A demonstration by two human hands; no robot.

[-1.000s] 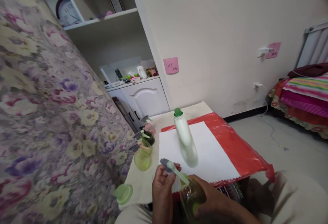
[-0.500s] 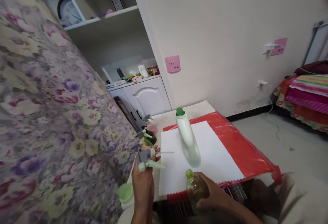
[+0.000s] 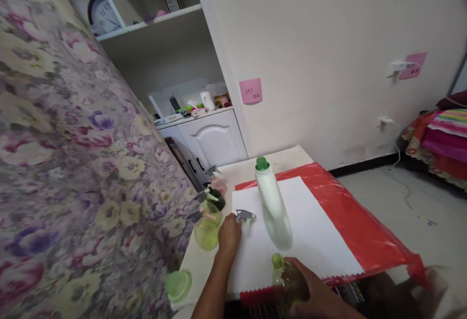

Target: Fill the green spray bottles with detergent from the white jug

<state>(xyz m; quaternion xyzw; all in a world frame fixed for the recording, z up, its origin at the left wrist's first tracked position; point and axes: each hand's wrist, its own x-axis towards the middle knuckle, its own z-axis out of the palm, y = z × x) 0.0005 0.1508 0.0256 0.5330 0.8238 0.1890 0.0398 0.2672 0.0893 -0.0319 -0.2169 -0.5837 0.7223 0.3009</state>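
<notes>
My left hand (image 3: 229,232) is over the left edge of a white sheet (image 3: 308,217), closed on a grey and pale green spray trigger head (image 3: 245,215). Its fingers are partly hidden. Low at the front, my right hand (image 3: 310,287) is wrapped round a see-through yellow-green bottle (image 3: 282,277) whose neck is bare. Between and beyond the hands a tall pale green jug (image 3: 273,207) stands on the sheet, its mouth showing a green inner spout. Left of my left hand are a yellow spray bottle (image 3: 206,234), a dark green one (image 3: 219,200) and a pink one (image 3: 219,184).
A light green cap (image 3: 178,286) lies at the table's near left corner. Red plastic sheeting (image 3: 350,221) covers the table's right side under the white sheet. A floral curtain (image 3: 91,187) hangs close on the left. Behind stands a white cabinet (image 3: 219,141) against the wall.
My left hand has moved forward and right with the spray trigger head, turning it and lowering it to the sheet's left edge. My right hand still holds the bottle. The view has shifted slightly.
</notes>
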